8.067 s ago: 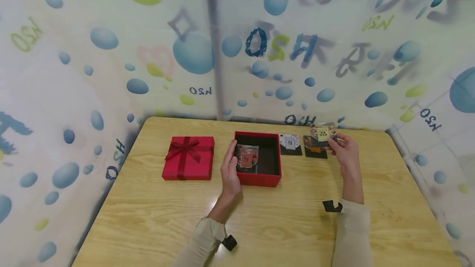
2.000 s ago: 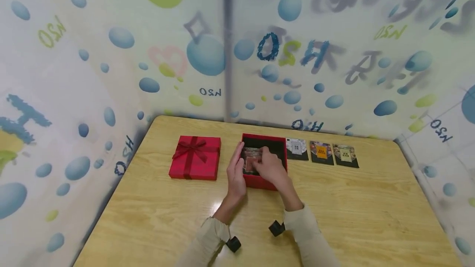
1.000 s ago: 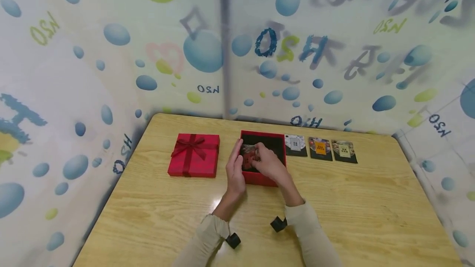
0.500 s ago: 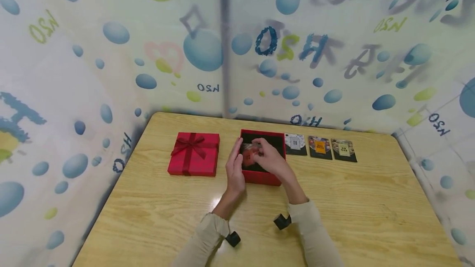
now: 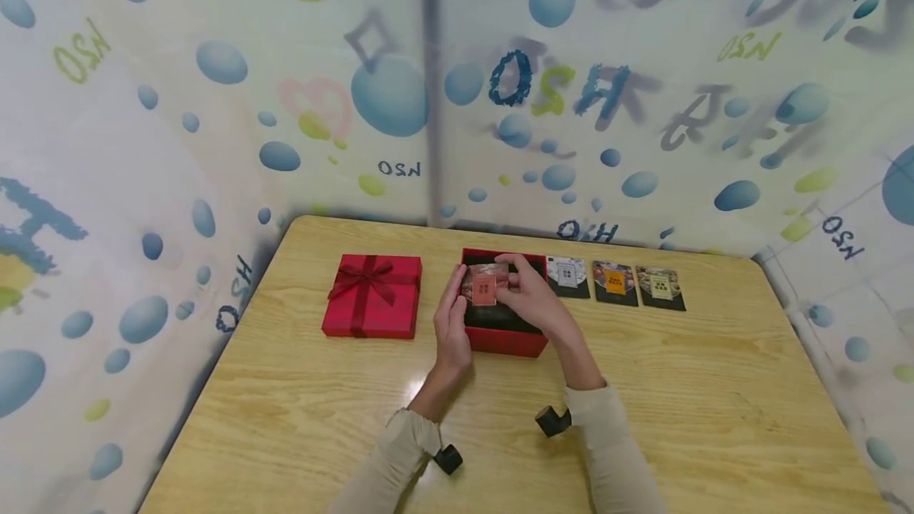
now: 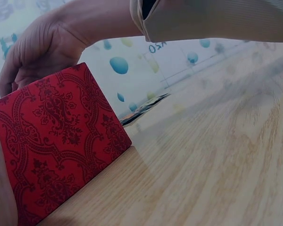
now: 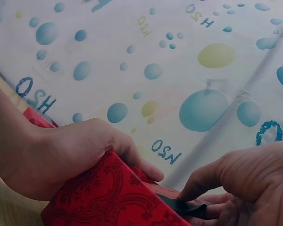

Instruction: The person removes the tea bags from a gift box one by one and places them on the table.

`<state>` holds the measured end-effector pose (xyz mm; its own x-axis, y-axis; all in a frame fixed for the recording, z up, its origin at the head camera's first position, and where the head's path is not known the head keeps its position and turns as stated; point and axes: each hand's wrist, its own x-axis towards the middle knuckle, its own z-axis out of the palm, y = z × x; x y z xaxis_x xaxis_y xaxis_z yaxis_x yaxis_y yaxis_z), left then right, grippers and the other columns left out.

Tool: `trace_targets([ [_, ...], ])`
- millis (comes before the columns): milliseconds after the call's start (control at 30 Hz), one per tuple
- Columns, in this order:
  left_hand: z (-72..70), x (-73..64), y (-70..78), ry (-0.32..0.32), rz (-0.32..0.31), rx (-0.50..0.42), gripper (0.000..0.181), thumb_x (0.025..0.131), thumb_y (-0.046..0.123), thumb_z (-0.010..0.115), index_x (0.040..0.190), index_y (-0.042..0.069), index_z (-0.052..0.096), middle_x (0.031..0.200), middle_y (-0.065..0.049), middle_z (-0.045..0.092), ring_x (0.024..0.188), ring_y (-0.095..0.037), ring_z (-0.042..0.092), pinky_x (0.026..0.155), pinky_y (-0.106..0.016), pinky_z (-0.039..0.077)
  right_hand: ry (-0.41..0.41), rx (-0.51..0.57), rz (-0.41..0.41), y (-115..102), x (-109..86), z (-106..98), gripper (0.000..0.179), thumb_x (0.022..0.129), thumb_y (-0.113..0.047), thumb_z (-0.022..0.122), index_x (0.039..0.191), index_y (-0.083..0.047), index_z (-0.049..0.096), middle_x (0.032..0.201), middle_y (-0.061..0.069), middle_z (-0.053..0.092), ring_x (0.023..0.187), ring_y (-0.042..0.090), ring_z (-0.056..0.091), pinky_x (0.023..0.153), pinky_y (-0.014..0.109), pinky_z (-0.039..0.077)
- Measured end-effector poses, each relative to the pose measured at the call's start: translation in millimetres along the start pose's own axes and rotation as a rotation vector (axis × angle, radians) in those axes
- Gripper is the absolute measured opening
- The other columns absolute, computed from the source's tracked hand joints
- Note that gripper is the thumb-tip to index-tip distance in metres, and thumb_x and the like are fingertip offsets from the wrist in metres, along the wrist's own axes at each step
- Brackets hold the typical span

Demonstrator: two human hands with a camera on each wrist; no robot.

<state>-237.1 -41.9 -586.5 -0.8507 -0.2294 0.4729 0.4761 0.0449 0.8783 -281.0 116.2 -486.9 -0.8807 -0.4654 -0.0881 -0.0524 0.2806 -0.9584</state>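
My left hand [image 5: 453, 331] rests with fairly straight fingers along the left side of a red patterned box [image 5: 507, 342], which has a black inside. Between the thumb and fingers of my right hand [image 5: 537, 300] is a square dark packet with a red label [image 5: 484, 289], raised over the box's opening. The right wrist view shows the thumb on top of the packet [image 7: 179, 204] and fingers beneath, just past the box wall [image 7: 111, 197]. In the left wrist view, the box's red side [image 6: 61, 136] fills the lower left.
Right of the box lie packets in a row: one with a white label [image 5: 568, 276], one orange [image 5: 615, 282], one pale yellow [image 5: 660, 287]. A red lid with a ribbon bow [image 5: 373, 296] sits to the left on the wooden table [image 5: 286, 411]. Printed walls [image 5: 493, 141] stand behind.
My right hand set the yellow-labelled packet down at the row's right end, then moved into the box and lifted the red-labelled packet up. My left hand has stayed against the box.
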Motion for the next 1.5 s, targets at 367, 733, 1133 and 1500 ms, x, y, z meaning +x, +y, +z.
trace_targets([
  [367, -0.5, 0.1, 4.1, 0.0, -0.028, 0.024, 0.049, 0.109, 0.006, 0.033, 0.157, 0.002, 0.044, 0.163, -0.023, 0.038, 0.155, -0.032, 0.032, 0.124, -0.024, 0.023, 0.022, 0.009, 0.008, -7.5, -4.3, -5.3, 0.052, 0.105, -0.004, 0.056, 0.153, -0.004, 0.037, 0.129, 0.025, 0.067, 0.101, 0.026, 0.064, 0.085, 0.032, 0.052],
  [733, 0.1, -1.5, 4.6, -0.002, -0.027, 0.023, 0.049, 0.109, 0.004, 0.034, 0.157, 0.003, 0.046, 0.164, -0.015, 0.041, 0.154, -0.031, 0.033, 0.123, -0.023, 0.023, 0.048, 0.048, 0.013, -9.7, -13.0, -12.4, 0.052, 0.105, -0.004, 0.057, 0.153, -0.003, 0.036, 0.142, 0.026, 0.058, 0.121, 0.035, 0.061, 0.095, 0.036, 0.055],
  [1133, 1.0, -2.5, 2.6, 0.003, -0.011, 0.027, 0.049, 0.109, 0.002, 0.034, 0.157, 0.003, 0.046, 0.164, -0.015, 0.041, 0.154, -0.031, 0.033, 0.123, -0.022, 0.023, 0.068, 0.004, 0.009, -4.7, -24.0, -26.8, 0.052, 0.107, -0.009, 0.058, 0.154, -0.003, 0.038, 0.142, 0.025, 0.057, 0.107, 0.03, 0.059, 0.079, 0.031, 0.053],
  [1500, -0.1, -1.8, 0.4, 0.012, 0.029, 0.04, 0.048, 0.11, 0.005, 0.034, 0.156, 0.002, 0.047, 0.163, -0.017, 0.042, 0.153, -0.033, 0.034, 0.123, -0.023, 0.024, 0.127, -0.038, 0.032, -2.1, -43.5, -42.5, 0.052, 0.106, -0.009, 0.059, 0.155, -0.003, 0.041, 0.131, 0.026, 0.063, 0.099, 0.024, 0.066, 0.08, 0.032, 0.057],
])
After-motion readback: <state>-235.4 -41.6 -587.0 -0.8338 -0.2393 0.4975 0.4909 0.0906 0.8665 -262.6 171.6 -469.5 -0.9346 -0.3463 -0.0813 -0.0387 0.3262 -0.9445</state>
